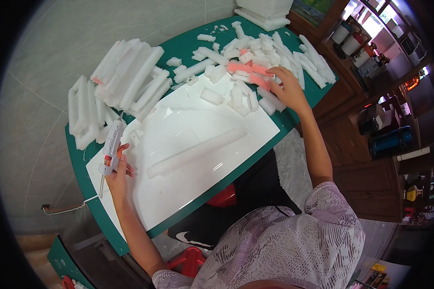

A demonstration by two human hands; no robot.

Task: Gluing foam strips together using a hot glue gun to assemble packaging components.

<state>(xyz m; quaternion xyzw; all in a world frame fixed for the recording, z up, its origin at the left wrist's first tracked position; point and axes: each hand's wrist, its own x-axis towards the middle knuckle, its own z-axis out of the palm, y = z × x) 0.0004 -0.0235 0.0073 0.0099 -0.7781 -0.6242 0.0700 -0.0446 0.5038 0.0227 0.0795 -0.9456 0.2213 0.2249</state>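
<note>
Reaching far out, my right hand (288,90) sits at the edge of the foam pile (267,53), fingers (274,85) curled down onto a pink strip (259,81). I can't quite tell whether they have closed round it or only press on it; the fingertips are touching it, that much shows. The strip's long axis runs slantwise, away from the fingertips toward the far left, where a second pink strip (243,67) lies just beyond it. White foam bits lie all around those fingers, touching and overlapping.

My left hand (116,172) is wrapped tight round a glue gun (112,144), nozzle pointing up and away from the palm toward the stack of long white foam bars (125,77). Its cord (67,208) trails off behind the wrist, over the counter's (82,178) green edge.

Between the two hands, on the white board (193,144), lies a long foam rod (197,150). It sits just right of the gun-hand fingers and well short of the right-hand fingers, so the left hand is plainly the nearer one. Its long axis runs from near the left hand up toward the pile. Nothing touches the rod now.
</note>
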